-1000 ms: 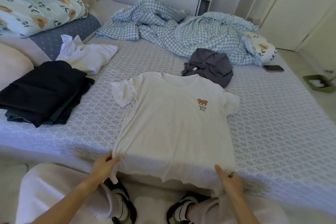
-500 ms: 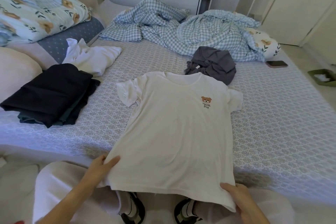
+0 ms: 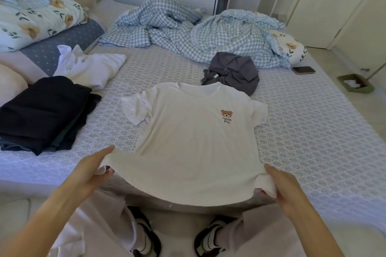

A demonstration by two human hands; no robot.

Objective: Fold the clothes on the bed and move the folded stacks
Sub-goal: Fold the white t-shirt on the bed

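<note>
A white T-shirt [image 3: 194,144] with a small bear print on the chest lies face up in the middle of the bed [image 3: 313,131], its collar toward the far side and its hem toward the person. The upper part rests flat on the patterned sheet, but the hem is lifted a little above the near edge of the bed and hangs in a soft curve between the two hands. The left hand [image 3: 94,169] holds the left corner of the hem; its fingers [image 3: 104,151] lie along the top of the cloth and the thumb is under it, so the corner is pinched. The right hand [image 3: 286,188] grips the right corner in the same way, with the cloth bunched at its fingers [image 3: 271,170].

On the left part of the bed sits a stack of dark folded clothes [image 3: 43,112]. Just behind it lies a white garment [image 3: 89,67], not folded, loosely crumpled. Behind the T-shirt's collar, touching it or almost, there is a grey garment [image 3: 234,71] in a heap. Farther back a blue checked duvet [image 3: 188,29] is spread in a rumpled mass across the bed. A phone [image 3: 304,70] lies near the right edge of the bed, well apart from the clothes. At the far left, a flowered pillow [image 3: 35,16] rests on the head end.
</note>
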